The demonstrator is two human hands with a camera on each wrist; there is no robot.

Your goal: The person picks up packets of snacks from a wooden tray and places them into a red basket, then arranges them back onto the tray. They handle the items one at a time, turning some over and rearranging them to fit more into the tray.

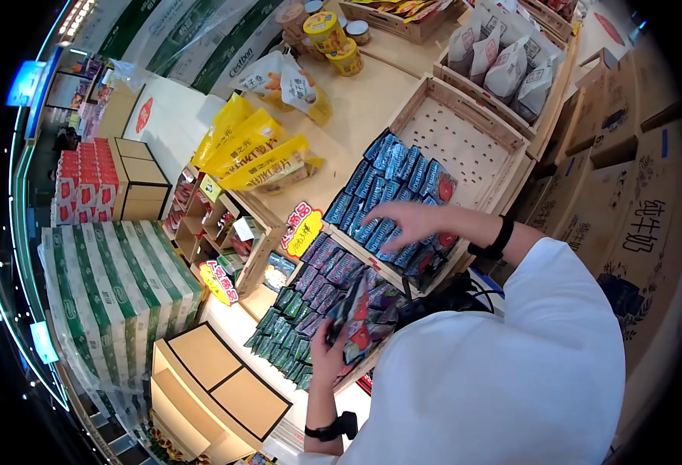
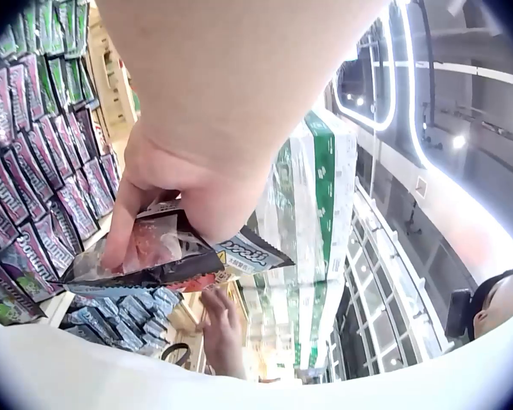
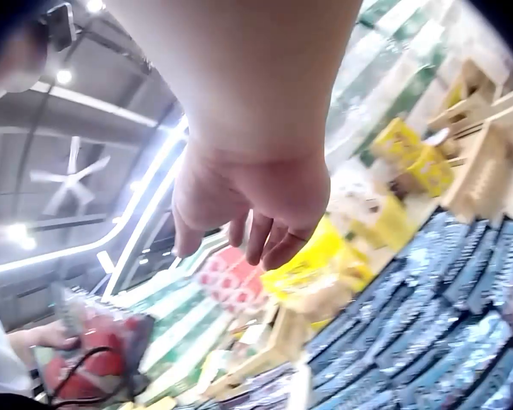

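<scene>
My left hand [image 1: 326, 361] grips black candy packets with red fruit printed on them [image 1: 354, 314], above the purple packets. In the left wrist view, its thumb and fingers pinch the glossy packets [image 2: 175, 278] near one edge. My right hand [image 1: 409, 222] hovers over rows of blue candy packets [image 1: 387, 182] in a wooden crate, nothing in its grasp. Its fingers hang down loosely in the right wrist view. At the near end of those rows lie packets showing red fruit [image 1: 443, 186]. Purple packets [image 1: 332, 262] and green packets [image 1: 285, 325] fill the neighbouring section.
The perforated crate floor [image 1: 457, 128] shows beyond the blue packets. Yellow bags [image 1: 256, 151] and yellow tubs [image 1: 325, 32] stand on the wooden display. Price signs [image 1: 304, 231] rise at the crate edge. Stacked cartons [image 1: 639, 225] border the right side, green-and-white boxes [image 1: 116, 298] the left.
</scene>
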